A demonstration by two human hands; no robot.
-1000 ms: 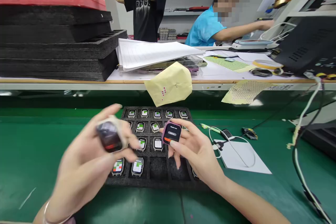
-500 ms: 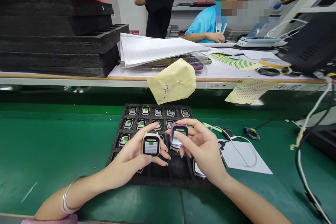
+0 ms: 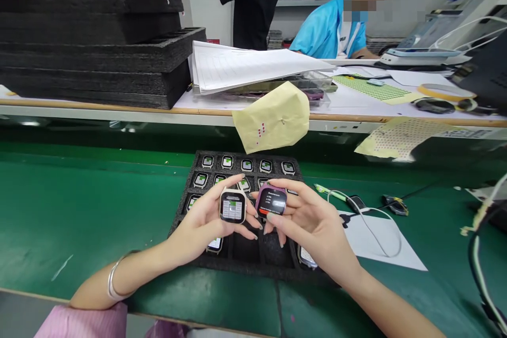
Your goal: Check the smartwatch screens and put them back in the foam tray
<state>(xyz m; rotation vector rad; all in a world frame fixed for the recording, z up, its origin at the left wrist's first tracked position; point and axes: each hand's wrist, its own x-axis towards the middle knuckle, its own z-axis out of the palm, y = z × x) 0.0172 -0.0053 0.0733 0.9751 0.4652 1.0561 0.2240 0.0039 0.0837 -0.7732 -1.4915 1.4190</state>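
Observation:
My left hand (image 3: pixel 206 222) is closed round a beige-cased smartwatch body (image 3: pixel 233 207) whose lit screen shows a grid. My right hand (image 3: pixel 309 222) grips a purple-cased smartwatch body (image 3: pixel 271 200) with a dark screen and a red bar. Both watches are held side by side, just above a black foam tray (image 3: pixel 237 261) on the green belt. The tray holds several more watch bodies (image 3: pixel 246 165) with lit screens in its pockets; my hands hide the tray's middle rows.
A white sheet (image 3: pixel 380 237) with a white cable (image 3: pixel 372 216) lies right of the tray. Behind, a raised bench carries stacked black foam trays (image 3: pixel 99 58), papers (image 3: pixel 253 63) and a hanging yellow sheet (image 3: pixel 273 119). Two people work beyond it. Cables (image 3: pixel 481 253) hang at right.
My left hand has moved away from the camera and down to the tray, its watch now turned screen-up beside the purple one. The purple watch's screen has changed again. The view has tilted down slightly.

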